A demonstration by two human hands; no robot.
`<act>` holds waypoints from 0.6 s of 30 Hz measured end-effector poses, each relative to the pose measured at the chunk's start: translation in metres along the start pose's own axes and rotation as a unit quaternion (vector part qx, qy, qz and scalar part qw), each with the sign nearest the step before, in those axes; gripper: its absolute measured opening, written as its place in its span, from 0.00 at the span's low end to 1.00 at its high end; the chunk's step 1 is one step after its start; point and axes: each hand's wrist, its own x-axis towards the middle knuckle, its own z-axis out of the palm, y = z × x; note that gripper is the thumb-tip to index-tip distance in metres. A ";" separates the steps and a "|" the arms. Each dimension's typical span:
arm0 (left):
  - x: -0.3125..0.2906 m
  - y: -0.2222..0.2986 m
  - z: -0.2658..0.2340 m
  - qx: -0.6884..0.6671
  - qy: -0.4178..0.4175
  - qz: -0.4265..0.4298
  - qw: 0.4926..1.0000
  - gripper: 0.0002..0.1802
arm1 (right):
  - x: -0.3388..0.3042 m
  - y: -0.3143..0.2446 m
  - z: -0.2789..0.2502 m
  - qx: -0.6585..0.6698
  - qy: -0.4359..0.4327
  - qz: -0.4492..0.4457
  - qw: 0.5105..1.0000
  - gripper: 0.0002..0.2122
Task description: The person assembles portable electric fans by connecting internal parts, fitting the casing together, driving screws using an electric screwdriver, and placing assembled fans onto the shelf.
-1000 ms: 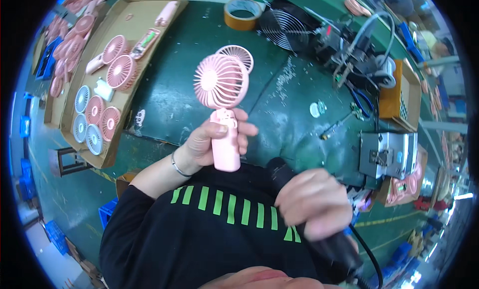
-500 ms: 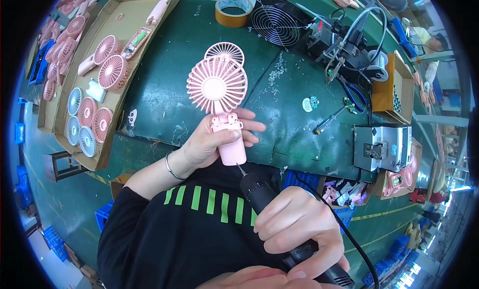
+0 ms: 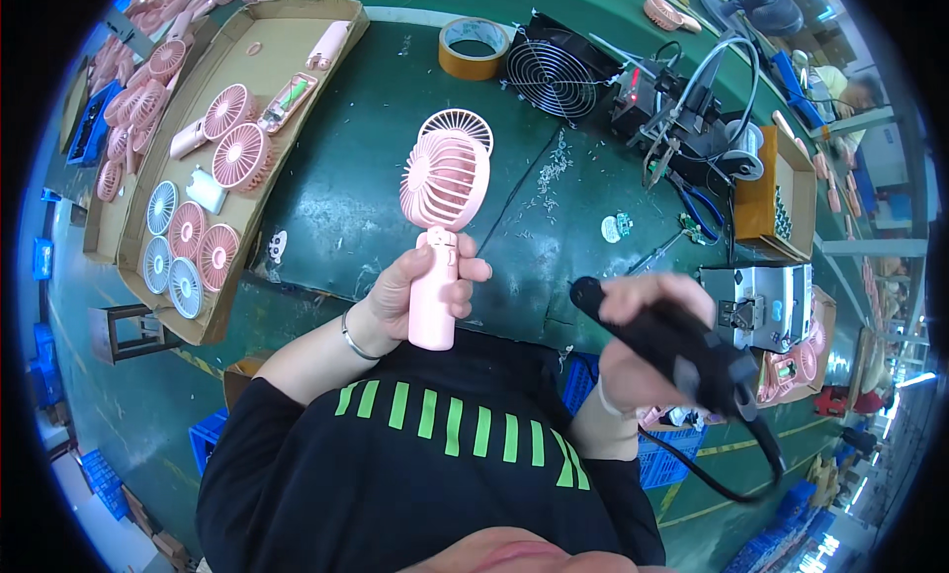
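My left hand (image 3: pixel 413 286) is closed round the handle of a pink handheld fan (image 3: pixel 444 182), which stands upright with its round caged head turned partly to the side. Just behind that head, a loose round fan grille (image 3: pixel 457 126) lies on the green work table (image 3: pixel 346 187). To the right, my right hand (image 3: pixel 633 370) grips a black electric screwdriver (image 3: pixel 682 351) with a trailing cord. Motion smears the tool and some of the fingers. A wide gap separates the screwdriver from the fan.
At left, a cardboard tray (image 3: pixel 297 24) holds several fan heads, grilles and casings. A roll of tape (image 3: pixel 473 49), a black cooling fan (image 3: pixel 556 74) and a soldering device (image 3: pixel 657 103) stand along the back. Blue-handled pliers (image 3: pixel 702 209) and a metal box (image 3: pixel 766 301) are at right.
The screwdriver has left the bottom of the fan handle and swung up and right in my right hand. My left hand has turned the fan and wrapped its fingers further round the handle.
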 end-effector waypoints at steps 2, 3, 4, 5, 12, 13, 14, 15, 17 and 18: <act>0.004 -0.001 0.004 0.055 0.022 0.003 0.998 0.19 | -0.002 0.020 0.001 0.014 0.018 0.055 0.998 0.36; 0.005 -0.002 0.010 0.146 0.090 0.009 0.985 0.19 | -0.003 0.025 0.001 0.011 0.017 0.055 0.998 0.36; 0.008 -0.003 0.018 0.234 0.156 0.013 0.960 0.18 | -0.003 0.029 0.000 0.022 0.025 0.045 0.998 0.38; 0.012 -0.007 0.019 0.277 0.177 0.028 0.944 0.16 | -0.003 0.032 0.000 0.034 0.031 0.035 0.998 0.39; 0.018 -0.030 0.019 0.379 0.223 0.060 0.896 0.14 | -0.002 0.005 0.026 0.068 0.021 -0.225 0.972 0.30; 0.019 -0.032 0.018 0.393 0.217 0.064 0.891 0.14 | -0.004 0.003 0.035 0.100 0.009 -0.228 0.969 0.27; 0.019 -0.032 0.019 0.409 0.208 0.065 0.886 0.13 | -0.008 0.003 0.034 0.118 -0.018 -0.224 0.967 0.25; 0.019 -0.033 0.020 0.409 0.208 0.063 0.886 0.13 | -0.009 0.003 0.036 0.118 -0.028 -0.213 0.969 0.24; 0.019 -0.033 0.022 0.424 0.203 0.050 0.881 0.12 | -0.010 0.005 0.038 0.121 -0.040 -0.201 0.971 0.25; 0.019 -0.034 0.022 0.424 0.203 0.050 0.881 0.12 | -0.011 0.007 0.036 0.121 -0.040 -0.201 0.971 0.25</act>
